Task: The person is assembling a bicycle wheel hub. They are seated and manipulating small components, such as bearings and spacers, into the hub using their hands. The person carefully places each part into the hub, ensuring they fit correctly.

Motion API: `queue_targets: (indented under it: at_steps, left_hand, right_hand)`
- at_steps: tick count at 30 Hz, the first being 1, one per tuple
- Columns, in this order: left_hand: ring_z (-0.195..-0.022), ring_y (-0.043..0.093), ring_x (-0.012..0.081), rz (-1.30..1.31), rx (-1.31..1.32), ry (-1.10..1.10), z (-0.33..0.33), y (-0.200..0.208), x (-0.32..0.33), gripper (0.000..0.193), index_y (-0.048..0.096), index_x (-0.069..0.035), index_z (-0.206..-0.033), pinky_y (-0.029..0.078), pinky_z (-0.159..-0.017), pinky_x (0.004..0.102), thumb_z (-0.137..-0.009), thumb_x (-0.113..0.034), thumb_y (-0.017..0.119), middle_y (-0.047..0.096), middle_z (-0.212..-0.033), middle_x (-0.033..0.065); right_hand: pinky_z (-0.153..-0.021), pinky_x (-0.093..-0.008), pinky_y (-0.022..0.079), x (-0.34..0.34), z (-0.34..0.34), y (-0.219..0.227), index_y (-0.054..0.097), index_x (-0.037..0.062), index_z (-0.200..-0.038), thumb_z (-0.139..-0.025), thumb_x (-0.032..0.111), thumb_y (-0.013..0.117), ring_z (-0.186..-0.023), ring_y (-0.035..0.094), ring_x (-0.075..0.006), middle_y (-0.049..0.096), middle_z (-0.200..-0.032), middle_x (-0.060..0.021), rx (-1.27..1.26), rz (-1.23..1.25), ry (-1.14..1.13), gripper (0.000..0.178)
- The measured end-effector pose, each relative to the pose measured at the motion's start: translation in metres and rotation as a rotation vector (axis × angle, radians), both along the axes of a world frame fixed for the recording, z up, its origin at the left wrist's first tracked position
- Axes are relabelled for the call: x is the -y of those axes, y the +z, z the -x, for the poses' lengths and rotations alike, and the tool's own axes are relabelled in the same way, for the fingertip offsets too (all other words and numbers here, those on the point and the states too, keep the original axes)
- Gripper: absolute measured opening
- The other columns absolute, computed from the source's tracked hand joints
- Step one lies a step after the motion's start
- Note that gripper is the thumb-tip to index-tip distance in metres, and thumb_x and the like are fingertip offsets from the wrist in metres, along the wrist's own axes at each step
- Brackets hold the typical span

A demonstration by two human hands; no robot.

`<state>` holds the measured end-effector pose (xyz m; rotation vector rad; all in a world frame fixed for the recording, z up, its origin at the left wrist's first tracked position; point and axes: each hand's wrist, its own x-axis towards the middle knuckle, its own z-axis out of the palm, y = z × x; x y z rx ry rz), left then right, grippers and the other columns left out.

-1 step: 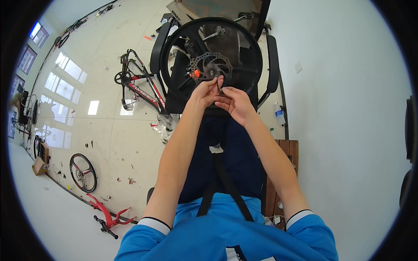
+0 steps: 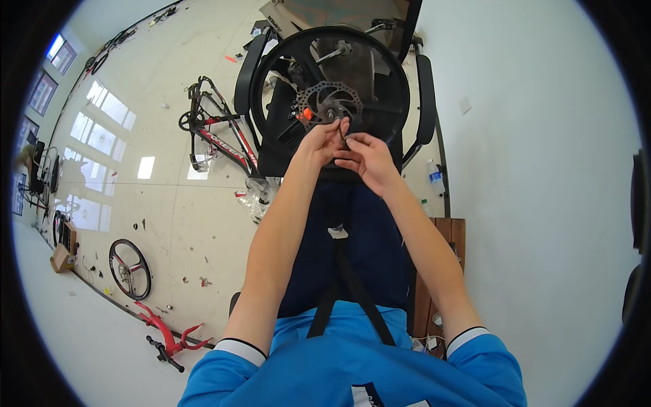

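Plastic bag (image 2: 261, 197), contents indistinct, near black wheel (image 2: 404, 102)

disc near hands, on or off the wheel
On: the disc sits centred on the wheel, around the axle. Tightness: cannot tell.

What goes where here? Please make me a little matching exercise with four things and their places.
1. black-and-red metal bicycle frame
2. grey round metal disc with holes
3. thin dark rod
4. clear plastic bottle with a blue label

A. held in the bare left hand
B. close to the white wall on the right
C. on the pale floor, left of the black armchair
D. at the centre of the large black wheel

Pairs: 1-C, 2-D, 3-A, 4-B.
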<state>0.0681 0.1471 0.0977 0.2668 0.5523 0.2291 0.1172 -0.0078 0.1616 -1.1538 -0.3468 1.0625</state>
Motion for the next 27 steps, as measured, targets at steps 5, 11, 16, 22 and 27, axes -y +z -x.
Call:
queue_targets:
  at_steps: [5,11,16,22,27]
  left_hand:
    - [-0.081,0.068,0.0121,-0.057,-0.126,-0.024,-0.004,0.005,-0.006,0.013,0.063,-0.004,-0.103,0.054,-0.06,0.0182,-0.095,-0.014,0.065,0.069,-0.091,0.0049]
    - [-0.077,0.065,0.0129,-0.134,-0.122,0.077,-0.008,-0.012,-0.003,0.013,0.063,-0.006,-0.095,0.055,-0.064,0.0193,-0.089,-0.012,0.073,0.065,-0.085,0.0033]
    - [-0.071,0.063,0.0115,-0.153,-0.103,0.149,-0.007,0.001,0.01,0.014,0.063,-0.006,-0.09,0.053,-0.062,0.0191,-0.088,-0.015,0.074,0.064,-0.078,0.0018]
    - [-0.073,0.062,0.0141,-0.209,-0.035,0.063,-0.006,-0.022,0.001,0.014,0.061,-0.003,-0.094,0.052,-0.062,0.0227,-0.096,-0.017,0.064,0.065,-0.082,0.0058]
    - [-0.09,0.064,0.0197,-0.09,0.137,0.043,0.002,-0.006,0.013,0.025,0.057,0.005,-0.111,0.055,-0.082,0.0286,-0.104,-0.014,0.043,0.065,-0.098,0.0111]
  right_hand:
    - [-0.067,-0.0318,0.057,0.004,0.007,0.006,0.06,-0.0026,-0.106,-0.087,-0.002,0.059,-0.08,0.069,-0.0238,0.067,-0.093,-0.0141,0.955,0.011,0.003,0.019]
    - [-0.06,-0.0337,0.051,-0.004,-0.002,0.004,0.066,-0.0007,-0.082,-0.084,0.014,0.07,-0.067,0.067,-0.0288,0.066,-0.074,-0.0136,1.494,0.141,-0.016,0.015]
    - [-0.057,-0.0314,0.052,-0.008,0.01,0.005,0.066,-0.0012,-0.085,-0.083,0.019,0.073,-0.063,0.069,-0.0203,0.066,-0.07,-0.0103,1.175,0.141,-0.224,0.021]
    - [-0.055,-0.0338,0.051,-0.003,0.01,-0.007,0.063,-0.001,-0.083,-0.085,0.014,0.071,-0.061,0.066,-0.0252,0.065,-0.07,-0.013,1.356,0.051,-0.184,0.017]
    - [-0.048,-0.0256,0.05,-0.003,0.008,-0.018,0.065,-0.0056,-0.079,-0.096,0.019,0.061,-0.048,0.065,-0.0154,0.065,-0.06,-0.0103,1.223,0.195,-0.199,0.031]
